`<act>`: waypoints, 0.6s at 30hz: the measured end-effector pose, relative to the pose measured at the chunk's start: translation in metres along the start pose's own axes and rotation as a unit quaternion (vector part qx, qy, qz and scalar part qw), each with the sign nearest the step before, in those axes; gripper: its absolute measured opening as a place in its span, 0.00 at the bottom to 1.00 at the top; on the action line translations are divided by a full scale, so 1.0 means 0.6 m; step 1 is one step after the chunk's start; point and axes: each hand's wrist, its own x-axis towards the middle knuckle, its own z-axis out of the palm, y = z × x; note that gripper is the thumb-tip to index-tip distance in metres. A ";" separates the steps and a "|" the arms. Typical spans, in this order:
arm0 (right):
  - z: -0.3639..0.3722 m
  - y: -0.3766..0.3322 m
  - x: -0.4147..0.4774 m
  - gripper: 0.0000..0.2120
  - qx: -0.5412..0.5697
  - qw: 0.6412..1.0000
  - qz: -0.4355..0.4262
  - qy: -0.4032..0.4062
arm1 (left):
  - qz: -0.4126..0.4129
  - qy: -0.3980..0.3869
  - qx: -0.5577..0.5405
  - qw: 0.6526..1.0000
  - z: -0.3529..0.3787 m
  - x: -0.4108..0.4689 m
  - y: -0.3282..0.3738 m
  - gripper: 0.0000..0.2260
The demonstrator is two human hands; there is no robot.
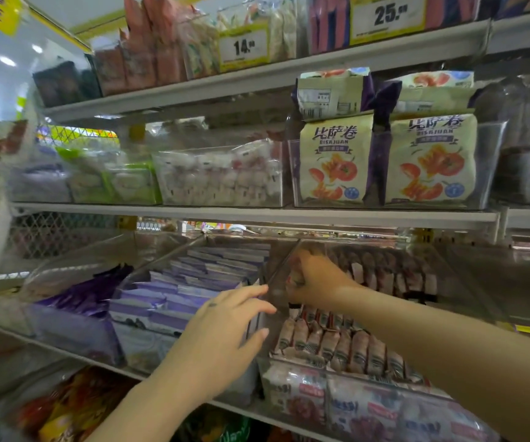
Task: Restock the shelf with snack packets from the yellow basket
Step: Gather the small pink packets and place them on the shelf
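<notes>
Head view: a shop shelf [257,215] in several tiers fills the frame, and both hands work at the tier below centre. The left hand [225,323] comes in from the lower left with its fingers straight and spread wide. It holds nothing, and its fingertips lie against the clear wall between two bins. The right hand [316,279] comes in from the lower right and sits inside the right bin [474,282], seen partly through that wall. Its fingers are curled round a small reddish-white packet [293,277], which is blurred, so the print cannot be read. The packet is held above the rows of brown packets [337,346] that stand upright at the front of this bin, with more rows behind the hand. Larger white-and-red packs [362,409] stand just in front of the bin at lower right. The centre bin, left of the hands, holds pale purple packets [193,282] stacked in rows. The next bin to the left holds dark purple bags [85,295]. On the tier above, at right of centre, stand cream bags [334,161] marked BISAJUAN, in a clear bin. White sweets [222,177] lie in a clear bin at centre. On the top tier are two price tags, one reading 14 [244,47] and one reading 25 [388,17].
</notes>
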 end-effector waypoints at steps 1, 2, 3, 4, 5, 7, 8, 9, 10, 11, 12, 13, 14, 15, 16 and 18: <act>0.002 0.002 -0.003 0.23 -0.013 1.000 -0.003 -0.007 | 0.002 0.002 -0.002 1.000 0.000 -0.001 -0.002 0.14; 0.004 0.004 -0.008 0.23 -0.024 1.000 -0.006 -0.011 | 0.004 0.007 -0.005 1.000 0.001 -0.001 -0.004 0.14; 0.006 0.005 -0.013 0.23 -0.029 0.999 -0.011 -0.008 | 0.006 0.015 -0.007 1.000 0.003 -0.001 -0.004 0.14; 0.009 0.006 -0.017 0.23 -0.031 0.999 -0.016 -0.001 | 0.009 0.023 -0.009 1.000 0.005 0.000 -0.004 0.14; 0.012 0.006 -0.020 0.24 -0.035 0.999 -0.021 0.008 | 0.011 0.032 -0.011 0.999 0.008 0.001 -0.003 0.13; 0.017 0.010 -0.020 0.23 -0.055 0.998 -0.025 0.013 | 0.013 0.044 -0.017 0.999 0.012 0.004 -0.003 0.13; 0.019 0.012 -0.018 0.23 -0.061 0.998 -0.026 0.008 | 0.013 0.046 -0.020 0.999 0.013 0.005 -0.004 0.13; 0.018 0.014 -0.017 0.22 -0.057 0.998 -0.027 -0.002 | 0.014 0.046 -0.022 0.999 0.013 0.005 -0.006 0.13; 0.015 0.015 -0.017 0.23 -0.044 0.998 -0.028 -0.018 | 0.015 0.044 -0.024 0.999 0.012 0.005 -0.007 0.13; 0.010 0.017 -0.018 0.24 -0.031 0.998 -0.027 -0.037 | 0.017 0.042 -0.025 0.999 0.011 0.005 -0.008 0.13; 0.002 0.017 -0.021 0.26 -0.024 0.998 -0.025 -0.055 | 0.019 0.040 -0.026 0.999 0.010 0.006 -0.007 0.13; -0.007 0.018 -0.024 0.28 -0.021 0.997 -0.021 -0.069 | 0.020 0.040 -0.026 0.999 0.009 0.006 -0.006 0.13; -0.017 0.018 -0.028 0.30 -0.019 0.997 -0.015 -0.074 | 0.020 0.042 -0.027 0.999 0.007 0.006 -0.004 0.14; -0.027 0.015 -0.032 0.31 -0.018 0.997 -0.007 -0.069 | 0.020 0.046 -0.028 0.998 0.006 0.004 -0.002 0.14; -0.037 0.008 -0.037 0.31 -0.017 0.998 -0.001 -0.056 | 0.020 0.055 -0.029 0.998 0.004 0.001 0.000 0.14; -0.051 -0.016 -0.052 0.29 -0.022 1.000 -0.021 -0.007 | 0.024 0.087 -0.031 0.995 0.000 -0.013 0.003 0.13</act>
